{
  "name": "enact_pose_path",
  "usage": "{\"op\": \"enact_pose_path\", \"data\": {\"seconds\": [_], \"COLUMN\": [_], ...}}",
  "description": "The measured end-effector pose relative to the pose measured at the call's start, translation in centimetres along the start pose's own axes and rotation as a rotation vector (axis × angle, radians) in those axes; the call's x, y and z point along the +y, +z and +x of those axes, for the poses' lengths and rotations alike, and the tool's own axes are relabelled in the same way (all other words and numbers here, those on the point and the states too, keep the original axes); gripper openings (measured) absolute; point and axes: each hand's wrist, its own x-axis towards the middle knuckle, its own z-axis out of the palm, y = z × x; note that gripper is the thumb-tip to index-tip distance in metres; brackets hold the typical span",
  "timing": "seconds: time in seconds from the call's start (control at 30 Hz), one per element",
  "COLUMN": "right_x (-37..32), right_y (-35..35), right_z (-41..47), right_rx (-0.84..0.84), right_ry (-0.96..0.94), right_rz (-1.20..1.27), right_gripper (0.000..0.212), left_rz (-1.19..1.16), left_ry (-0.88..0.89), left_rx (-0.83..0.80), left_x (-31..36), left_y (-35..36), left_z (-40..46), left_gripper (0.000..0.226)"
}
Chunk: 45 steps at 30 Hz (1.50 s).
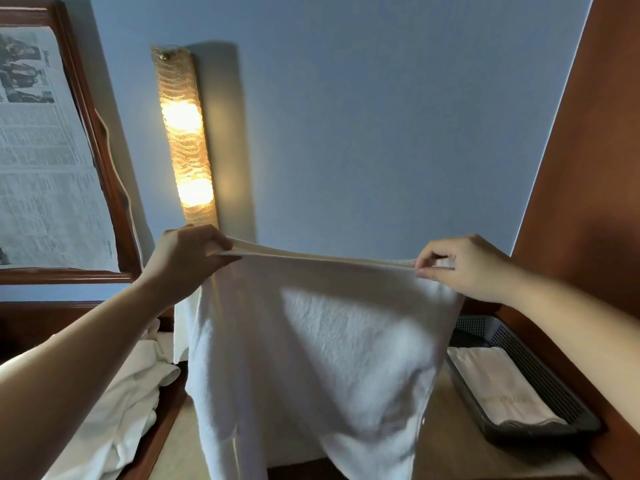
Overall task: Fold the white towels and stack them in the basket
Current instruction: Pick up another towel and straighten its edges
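Note:
A white towel [311,348] hangs in the air in front of me, stretched between both hands along its top edge. My left hand [187,258] pinches the top left corner and my right hand [464,266] pinches the top right corner. The towel's lower part drapes down over the wooden table [443,431]. A dark perforated basket [540,382] stands at the right on the table, with a folded white towel [498,386] lying flat inside it. A heap of unfolded white towels [128,386] lies at the lower left.
A lit wall lamp [185,140] hangs on the blue wall behind the towel. A wood-framed panel covered with newspaper [52,150] stands at the left. A wooden side panel [588,168] rises at the right, close to the basket.

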Motion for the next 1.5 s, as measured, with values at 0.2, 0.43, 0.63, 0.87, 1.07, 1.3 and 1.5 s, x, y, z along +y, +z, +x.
{"op": "enact_pose_path", "data": {"seconds": [0.2, 0.43, 0.63, 0.87, 1.07, 1.3, 1.5], "right_x": [1.9, 1.7, 0.1, -0.8, -3.5, -9.2, -6.9], "right_y": [1.5, 2.2, 2.9, 2.7, 1.7, 0.7, -1.9], "right_z": [0.2, 1.4, 4.3, 7.2, 9.1, 12.3, 12.6], "right_rx": [-0.123, -0.137, -0.048, 0.224, 0.599, 0.729, 0.580], "right_ry": [0.042, 0.170, 0.323, 0.439, -0.017, -0.200, -0.099], "right_rz": [-0.196, -0.433, -0.650, -0.534, -0.634, -0.687, -0.749], "right_gripper": [0.009, 0.045, 0.011, 0.012, 0.012, 0.014, 0.018], "left_rz": [0.035, -0.011, -0.050, -0.041, -0.113, -0.164, -0.344], "left_ry": [0.048, 0.045, -0.014, 0.055, 0.075, -0.192, -0.413], "left_rx": [-0.014, -0.085, -0.164, -0.142, -0.184, -0.285, -0.164], "left_x": [0.2, 0.3, 1.7, 1.4, -1.6, -3.7, -4.2], "left_y": [1.1, 2.9, 4.3, 5.6, 8.1, 13.7, 13.0], "left_z": [0.2, 0.3, 1.1, 0.6, -4.8, -13.8, -15.3], "left_gripper": [0.024, 0.020, 0.014, 0.020, 0.050, 0.076, 0.070]}}
